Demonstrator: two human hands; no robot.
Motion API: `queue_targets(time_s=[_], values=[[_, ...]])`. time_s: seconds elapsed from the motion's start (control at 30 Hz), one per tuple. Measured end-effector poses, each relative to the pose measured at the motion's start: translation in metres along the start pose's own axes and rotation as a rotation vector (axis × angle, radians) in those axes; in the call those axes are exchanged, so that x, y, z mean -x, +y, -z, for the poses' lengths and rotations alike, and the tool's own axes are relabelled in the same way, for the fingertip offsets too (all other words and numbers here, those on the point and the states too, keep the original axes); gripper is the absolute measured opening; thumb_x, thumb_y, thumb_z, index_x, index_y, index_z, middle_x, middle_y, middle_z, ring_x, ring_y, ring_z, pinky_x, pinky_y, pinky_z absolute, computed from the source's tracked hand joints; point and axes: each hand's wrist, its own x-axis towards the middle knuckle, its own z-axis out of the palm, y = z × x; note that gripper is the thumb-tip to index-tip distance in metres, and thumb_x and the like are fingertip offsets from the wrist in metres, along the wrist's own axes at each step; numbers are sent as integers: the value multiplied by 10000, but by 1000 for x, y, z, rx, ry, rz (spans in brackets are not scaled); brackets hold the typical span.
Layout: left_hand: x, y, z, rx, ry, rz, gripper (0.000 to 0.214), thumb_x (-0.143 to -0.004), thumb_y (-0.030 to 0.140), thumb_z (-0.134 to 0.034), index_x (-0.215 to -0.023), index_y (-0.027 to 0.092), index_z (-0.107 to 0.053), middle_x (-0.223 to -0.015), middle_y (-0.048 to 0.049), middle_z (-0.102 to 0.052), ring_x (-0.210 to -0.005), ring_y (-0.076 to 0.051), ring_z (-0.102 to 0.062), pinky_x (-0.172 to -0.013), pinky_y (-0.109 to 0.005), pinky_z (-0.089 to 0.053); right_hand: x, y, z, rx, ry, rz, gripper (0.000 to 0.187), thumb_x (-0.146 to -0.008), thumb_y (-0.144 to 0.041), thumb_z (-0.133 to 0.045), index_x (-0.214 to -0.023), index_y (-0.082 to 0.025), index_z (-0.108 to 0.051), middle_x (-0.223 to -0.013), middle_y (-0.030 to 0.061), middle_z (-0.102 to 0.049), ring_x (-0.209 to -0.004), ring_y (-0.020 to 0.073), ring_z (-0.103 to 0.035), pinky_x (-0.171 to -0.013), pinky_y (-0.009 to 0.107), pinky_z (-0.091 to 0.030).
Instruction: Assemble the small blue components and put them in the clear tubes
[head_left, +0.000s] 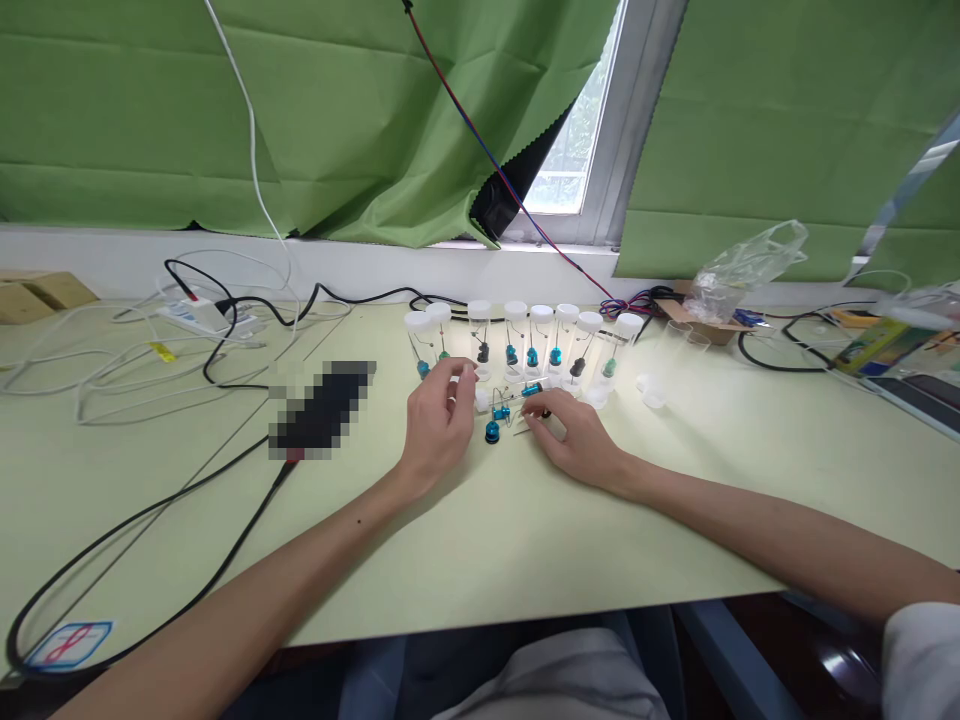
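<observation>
A row of several clear tubes with white caps (525,345) stands on the pale green table (525,540), each holding a small blue, green or black part on wire leads. My left hand (439,420) rests curled next to the left tubes, fingertips against a small white cap. My right hand (574,438) lies on the table with fingers pinched near a small black part. Loose blue capacitors (501,418) lie between the two hands.
A blurred dark device (322,408) lies left of my hands, with black cables trailing to the table's front edge. A power strip (196,316) and white wires sit far left. A plastic bag on a cardboard box (739,270) and more cables occupy the back right.
</observation>
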Motion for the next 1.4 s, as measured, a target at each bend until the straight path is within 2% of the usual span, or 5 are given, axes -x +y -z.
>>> queue_targets(time_s=[0.2,0.53,0.87,1.13,1.4], values=[[-3,-10,-3,47,-1,132,225,-921,393,-566,-1076,231,-556,-969,-28,-631,-545,-85,-543,-495,-226,-413,0,1,0,-8,-1,-1,137,-939,-154,-519,-1038,-227,-581,-935,64,-660,-872,207,-623,-789,378,-525],[5,-7,-7,191,-123,190,438,-989,559,-366,-943,203,-618,-865,-34,-652,-475,-94,-516,-494,-266,-437,0,0,1,-18,-5,25,132,-953,-170,-500,-1040,-230,-580,-926,65,-645,-871,208,-618,-784,373,-529],[9,-10,-11,260,-200,220,491,-986,583,-343,-963,193,-641,-910,-51,-651,-515,-101,-559,-423,-239,-415,-2,-2,4,64,24,127,156,-952,-138,-486,-1039,-234,-573,-905,70,-645,-854,214,-612,-759,379,-529],[9,-14,-12,253,-178,219,497,-984,584,-344,-957,194,-650,-865,-52,-653,-540,-123,-578,-432,-251,-424,-11,0,19,185,210,255,190,-937,-131,-497,-1053,-247,-593,-881,82,-673,-817,233,-643,-726,406,-546],[7,-9,-8,192,-91,179,377,-993,502,-390,-917,212,-618,-831,-34,-618,-632,-129,-537,-487,-238,-400,-23,9,47,275,550,334,139,-938,-160,-524,-1040,-244,-565,-840,64,-639,-741,215,-618,-658,389,-527]])
